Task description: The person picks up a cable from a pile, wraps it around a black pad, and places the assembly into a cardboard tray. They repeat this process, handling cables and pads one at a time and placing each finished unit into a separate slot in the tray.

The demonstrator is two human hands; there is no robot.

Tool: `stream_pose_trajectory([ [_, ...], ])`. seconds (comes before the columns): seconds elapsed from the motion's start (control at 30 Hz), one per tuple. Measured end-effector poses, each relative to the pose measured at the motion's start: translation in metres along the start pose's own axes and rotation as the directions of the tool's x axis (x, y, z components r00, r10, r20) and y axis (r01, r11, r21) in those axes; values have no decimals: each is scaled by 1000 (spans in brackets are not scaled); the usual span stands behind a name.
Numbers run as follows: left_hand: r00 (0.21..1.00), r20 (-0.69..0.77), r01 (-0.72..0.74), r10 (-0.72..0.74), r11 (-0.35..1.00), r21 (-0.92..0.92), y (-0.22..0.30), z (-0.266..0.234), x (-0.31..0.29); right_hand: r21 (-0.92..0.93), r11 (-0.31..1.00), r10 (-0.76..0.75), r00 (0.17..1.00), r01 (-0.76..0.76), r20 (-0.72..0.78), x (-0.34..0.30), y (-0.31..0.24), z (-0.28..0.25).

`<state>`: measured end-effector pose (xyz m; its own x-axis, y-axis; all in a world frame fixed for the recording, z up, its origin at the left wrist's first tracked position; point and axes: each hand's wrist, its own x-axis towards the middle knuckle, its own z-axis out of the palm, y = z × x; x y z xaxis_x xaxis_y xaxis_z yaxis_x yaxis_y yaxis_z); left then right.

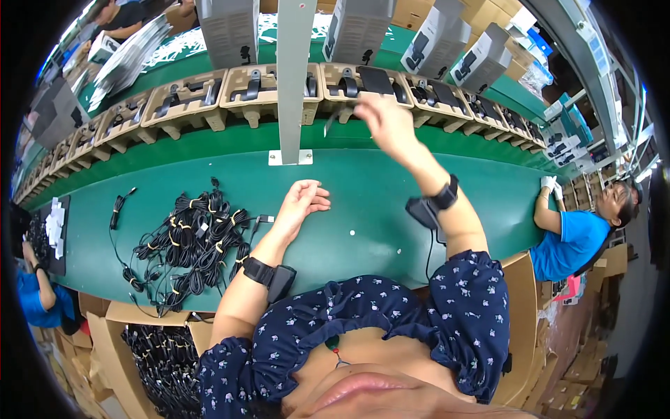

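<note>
Left hand (pixel 305 201) appears empty, fingers loosely parted, right of the tied black cables (pixel 187 241) on the green table (pixel 377 185); right hand (pixel 385 122) is at a pulp tray (pixel 329 91), grip unclear. Cables should prove light, flexible, tangle-prone; best held at the tie.

My right hand (pixel 387 122) is at a far molded-pulp tray (pixel 332 94), my left hand (pixel 300 202) right of bundled black cables (pixel 183 241).
</note>
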<state>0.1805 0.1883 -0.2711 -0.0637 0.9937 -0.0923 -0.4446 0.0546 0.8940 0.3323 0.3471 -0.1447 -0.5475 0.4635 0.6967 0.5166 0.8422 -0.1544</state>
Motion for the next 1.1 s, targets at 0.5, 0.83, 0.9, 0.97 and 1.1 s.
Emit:
stream_pose_trajectory([
  [0.5,999,16,-41,41,999,15,-8,2,2,-688,587,-230,903,426,363,111,67,70],
  [0.83,998,-14,-63,64,997,39,-8,-4,-1,-635,637,-87,859,437,504,124,41,67],
  [0.9,997,-3,-82,82,997,9,-13,-6,1,-622,688,-58,882,374,467,127,50,80],
  [0.97,996,24,-83,84,996,-41,-18,-5,4,-605,757,62,895,247,442,125,49,89],
  [1.1,997,13,-81,81,996,-45,-26,-4,10,-697,712,269,885,82,379,117,29,89],
])
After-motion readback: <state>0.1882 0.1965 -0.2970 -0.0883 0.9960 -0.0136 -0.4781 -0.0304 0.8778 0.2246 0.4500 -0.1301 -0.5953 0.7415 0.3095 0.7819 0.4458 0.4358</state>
